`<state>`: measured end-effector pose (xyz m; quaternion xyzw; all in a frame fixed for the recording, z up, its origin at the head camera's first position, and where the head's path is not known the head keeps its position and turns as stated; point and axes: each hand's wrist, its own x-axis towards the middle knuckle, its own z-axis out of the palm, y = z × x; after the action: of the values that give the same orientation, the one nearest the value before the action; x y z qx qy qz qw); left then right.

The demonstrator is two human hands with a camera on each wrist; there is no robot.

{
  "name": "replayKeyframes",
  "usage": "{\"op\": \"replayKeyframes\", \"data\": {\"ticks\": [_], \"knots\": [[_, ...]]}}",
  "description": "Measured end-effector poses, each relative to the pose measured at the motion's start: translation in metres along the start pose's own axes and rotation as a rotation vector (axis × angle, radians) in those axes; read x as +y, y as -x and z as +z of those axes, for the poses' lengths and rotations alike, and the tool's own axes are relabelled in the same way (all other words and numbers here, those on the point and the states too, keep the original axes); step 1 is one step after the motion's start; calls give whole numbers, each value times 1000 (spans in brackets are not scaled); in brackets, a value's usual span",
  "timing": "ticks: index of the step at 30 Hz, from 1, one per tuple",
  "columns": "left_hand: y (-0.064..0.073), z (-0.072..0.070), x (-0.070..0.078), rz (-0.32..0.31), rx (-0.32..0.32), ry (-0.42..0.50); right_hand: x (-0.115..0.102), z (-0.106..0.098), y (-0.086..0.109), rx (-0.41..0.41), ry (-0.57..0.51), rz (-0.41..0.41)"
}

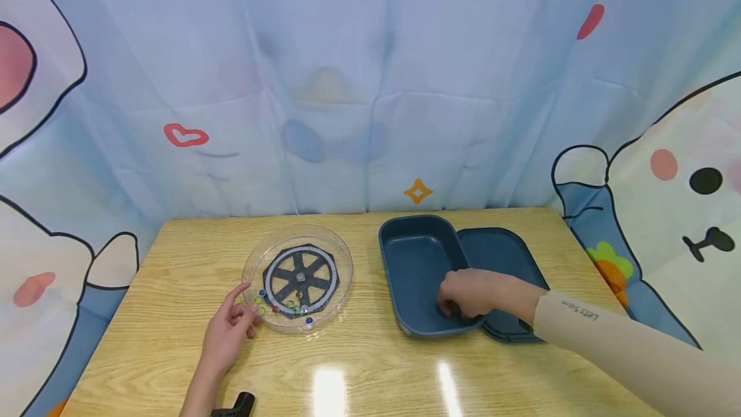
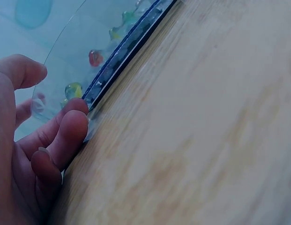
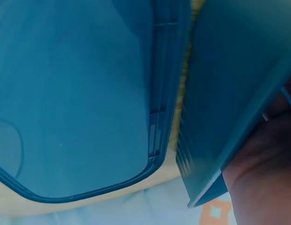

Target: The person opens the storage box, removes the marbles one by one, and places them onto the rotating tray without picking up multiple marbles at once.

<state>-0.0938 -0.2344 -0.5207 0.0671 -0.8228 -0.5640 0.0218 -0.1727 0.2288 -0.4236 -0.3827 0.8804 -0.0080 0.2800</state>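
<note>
My left hand (image 1: 228, 333) rests at the near left edge of a round clear dish (image 1: 345, 261), its fingers loosely bent against the side. Several coloured glass marbles (image 1: 274, 309) lie in the dish near that hand; a red marble (image 2: 95, 58) shows through the wall in the left wrist view. My right hand (image 1: 467, 293) reaches down into a deep blue rectangular container (image 1: 410, 262), fingers curled near its right wall. Its fingertips are hidden, so I cannot tell whether they hold anything. In the right wrist view the container wall (image 3: 229, 98) covers most of that hand.
A flat blue lid (image 1: 500, 253) lies right of the container, partly under my right forearm. A dark spoked wheel shape (image 1: 300, 277) shows in the dish. A black object (image 1: 243, 402) is by my left wrist. A patterned curtain (image 1: 324, 82) hangs behind the wooden table (image 1: 370, 365).
</note>
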Motion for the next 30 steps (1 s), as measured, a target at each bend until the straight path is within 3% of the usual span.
{"op": "replayKeyframes", "data": {"ticks": [5,10,20,26,30], "knots": [[0,1,0,-5,-3,2,6,-7,1,33,-239,-60],[1,1,1,3,0,-4,10,-16,5,101,-377,-135],[1,1,0,15,5,-22,-1,-33,-6,285,-514,-275],[0,2,0,25,3,-24,-25,-47,-27,396,-556,-324],[0,1,0,33,12,-41,-47,-52,-48,445,-568,-314]]}}
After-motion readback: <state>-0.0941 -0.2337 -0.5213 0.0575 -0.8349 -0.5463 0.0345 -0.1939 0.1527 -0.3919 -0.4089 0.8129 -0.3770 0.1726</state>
